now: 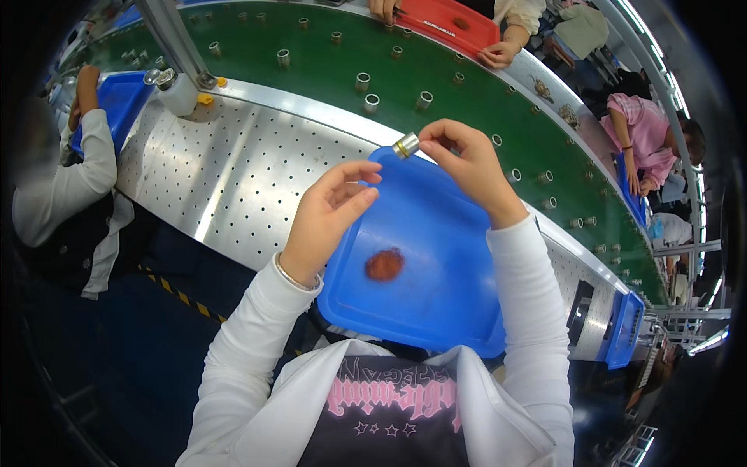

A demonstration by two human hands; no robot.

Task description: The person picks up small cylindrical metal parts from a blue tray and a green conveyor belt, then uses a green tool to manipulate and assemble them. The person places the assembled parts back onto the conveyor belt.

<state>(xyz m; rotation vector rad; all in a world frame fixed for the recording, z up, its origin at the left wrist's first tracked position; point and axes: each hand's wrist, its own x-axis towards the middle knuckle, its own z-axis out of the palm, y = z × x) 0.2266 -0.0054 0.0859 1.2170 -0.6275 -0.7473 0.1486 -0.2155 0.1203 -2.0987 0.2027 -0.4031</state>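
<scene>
- Metal cylinder [405, 145], short and shiny with a yellowish band, is held tilted over the far edge of a blue tray, near its left corner.
- Right hand [471, 167]: its grip is closed, thumb and forefinger pinching the cylinder's right end.
- Left hand [327, 210]: its grip is partly open, fingers curved and parted from the thumb, holding nothing, just left of the cylinder and nearer.
- Blue tray [412, 336] sits below both hands; a reddish-brown lump [384, 265] lies in its left part.
- Metal counter [257, 163], dotted with holes, stretches left of the tray.
- Green belt [327, 78] curves along the far side, carrying many similar metal pieces [372, 102].
- Far left, a white bottle [177, 95] stands on the counter.
- Beyond the belt, a co-worker's hand [502, 53] is beside a red tray [436, 27].
- Far right, a person in pink [642, 124] leans forward.
</scene>
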